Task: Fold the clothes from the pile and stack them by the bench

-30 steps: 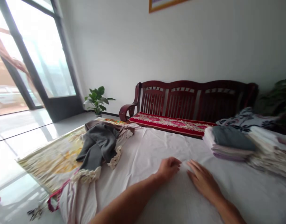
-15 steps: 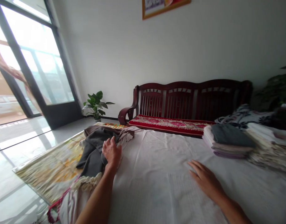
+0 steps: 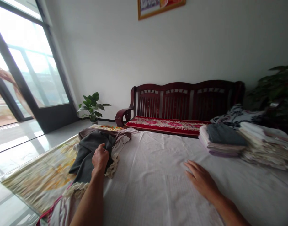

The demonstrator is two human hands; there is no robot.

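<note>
My left hand [image 3: 101, 158] is on a crumpled dark grey garment [image 3: 85, 153] at the left, its fingers curled into the cloth. The garment lies on a loose heap with a brownish piece [image 3: 121, 135] behind it. Cream ruffled trim [image 3: 113, 165] shows just right of the hand, and more of it lies near my left forearm. My right hand [image 3: 200, 177] rests on a white cloth [image 3: 153, 175] spread over the table, fingers extended and holding nothing.
Folded fabrics with a dark grey one on top [image 3: 225, 135] stand at the right, beside a cream stack [image 3: 264, 150]. A yellow floral cloth [image 3: 40, 175] covers the table's left end. Behind are a wooden bench [image 3: 177, 100] and a potted plant [image 3: 93, 106].
My left hand has moved left and down onto the dark grey garment, its fingers now more curled. My right hand stays on the white cloth. The view has shifted slightly.
</note>
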